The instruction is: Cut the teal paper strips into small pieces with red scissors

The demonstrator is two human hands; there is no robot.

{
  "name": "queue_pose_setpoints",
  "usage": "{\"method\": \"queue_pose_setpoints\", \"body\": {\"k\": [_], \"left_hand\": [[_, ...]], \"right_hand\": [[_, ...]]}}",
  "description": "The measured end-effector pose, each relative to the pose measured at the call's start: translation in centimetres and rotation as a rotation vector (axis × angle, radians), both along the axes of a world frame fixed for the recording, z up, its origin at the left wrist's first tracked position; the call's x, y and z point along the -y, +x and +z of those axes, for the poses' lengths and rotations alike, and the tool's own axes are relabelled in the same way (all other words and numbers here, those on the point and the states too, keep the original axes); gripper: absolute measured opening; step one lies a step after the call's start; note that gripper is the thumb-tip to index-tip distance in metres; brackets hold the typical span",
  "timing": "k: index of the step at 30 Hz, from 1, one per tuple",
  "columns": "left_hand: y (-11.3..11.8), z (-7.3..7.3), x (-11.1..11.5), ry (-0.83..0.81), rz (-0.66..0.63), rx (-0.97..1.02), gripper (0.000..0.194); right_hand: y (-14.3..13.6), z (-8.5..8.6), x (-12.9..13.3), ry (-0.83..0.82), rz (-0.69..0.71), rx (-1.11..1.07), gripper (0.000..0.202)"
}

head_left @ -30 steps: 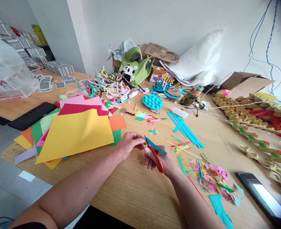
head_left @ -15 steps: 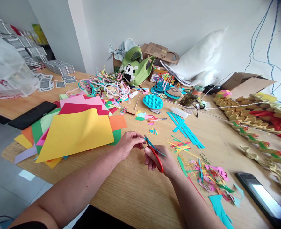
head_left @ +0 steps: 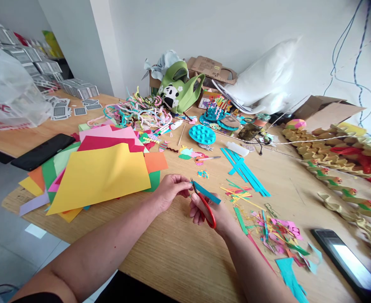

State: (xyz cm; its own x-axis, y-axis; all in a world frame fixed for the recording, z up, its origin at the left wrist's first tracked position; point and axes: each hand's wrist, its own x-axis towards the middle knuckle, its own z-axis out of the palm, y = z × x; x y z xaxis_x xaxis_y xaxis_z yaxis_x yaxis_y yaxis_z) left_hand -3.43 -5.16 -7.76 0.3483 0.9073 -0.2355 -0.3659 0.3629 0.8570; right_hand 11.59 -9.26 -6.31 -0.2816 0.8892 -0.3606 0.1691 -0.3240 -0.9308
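Thumb and fingers of my left hand (head_left: 173, 189) pinch the end of a narrow blue paper strip (head_left: 208, 193). The strip runs rightward, over the scissors and above my right hand (head_left: 211, 212). That hand is closed around red-handled scissors (head_left: 207, 210), whose dark blades point up and away from me and meet the strip close to my left fingertips. Just beyond the hands lies a little heap of tiny coloured paper bits (head_left: 203, 174). Longer blue strips (head_left: 245, 172) lie crossed on the table to the right.
Stacked coloured paper (head_left: 103, 181) lies left, near a black phone (head_left: 43, 150). Paper scraps (head_left: 276, 235) and a lit phone (head_left: 346, 261) are at right. Behind are a blue bumpy disc (head_left: 202, 134), a pipe-cleaner pile (head_left: 138, 111), a green panda bag (head_left: 179, 90) and a glass jar (head_left: 251, 129).
The blue strip has turned, so its broad face shows now instead of its thin edge. Both hands and the scissors stay in nearly the same place.
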Motion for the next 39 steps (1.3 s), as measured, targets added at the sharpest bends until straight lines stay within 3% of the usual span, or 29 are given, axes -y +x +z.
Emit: {"method": "queue_pose_setpoints", "body": {"k": [6, 10, 12, 20, 39], "left_hand": [[-0.2, -0.1, -0.4, 0.025, 0.150, -0.033, 0.019], [-0.3, -0.3, -0.8, 0.042, 0.204, -0.039, 0.019], [-0.4, -0.3, -0.8, 0.051, 0.207, -0.050, 0.019], [-0.3, 0.1, -0.4, 0.085, 0.072, -0.084, 0.022], [0.0, 0.3, -0.1, 0.058, 0.029, -0.083, 0.022]], "right_hand": [[0.9, 0.3, 0.0, -0.091, 0.103, -0.049, 0.053], [2.2, 1.2, 0.2, -0.195, 0.385, 0.032, 0.051], [2.5, 1.6, 0.2, -0.195, 0.460, 0.024, 0.049], [2.5, 1.6, -0.1, -0.095, 0.193, 0.042, 0.050], [2.3, 1.6, -0.3, -0.094, 0.146, 0.124, 0.050]]}}
